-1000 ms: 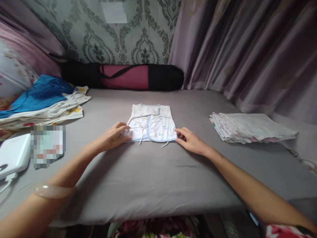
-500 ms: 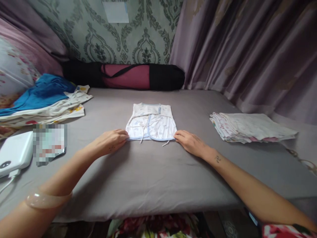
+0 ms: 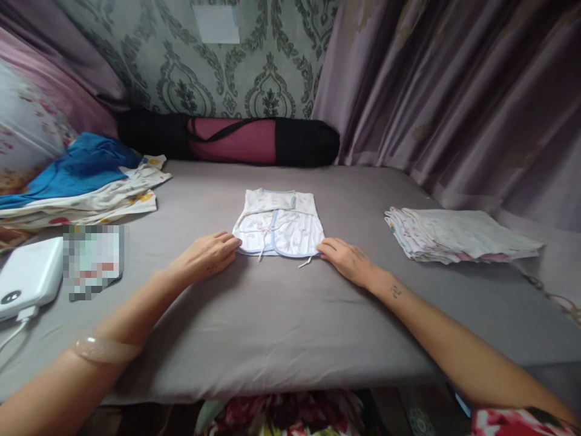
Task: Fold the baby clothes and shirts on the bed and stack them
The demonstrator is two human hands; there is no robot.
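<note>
A small white baby shirt point(image 3: 295, 233) with blue trim and tie strings lies flat on the grey sheet point(image 3: 281, 327). Its sleeves do not show, and its hem faces me. My left hand point(image 3: 215, 253) pinches the hem's left corner, fingers together. At the right corner, my right hand point(image 3: 342, 257) grips the hem the same way. Two string ends hang just past the hem between my hands.
To the right lies a stack of folded white cloths point(image 3: 463, 233). On the left are a blue garment point(image 3: 91, 166) on patterned clothes, a white power bank point(image 3: 31, 275) with its cable, and a blurred-out item point(image 3: 93, 260). A black and maroon roll bag point(image 3: 231, 142) lies against the wall.
My left hand has shifted slightly right and inward at the hem's left corner. My right hand stays at its corner, and the shirt lies almost as before.
</note>
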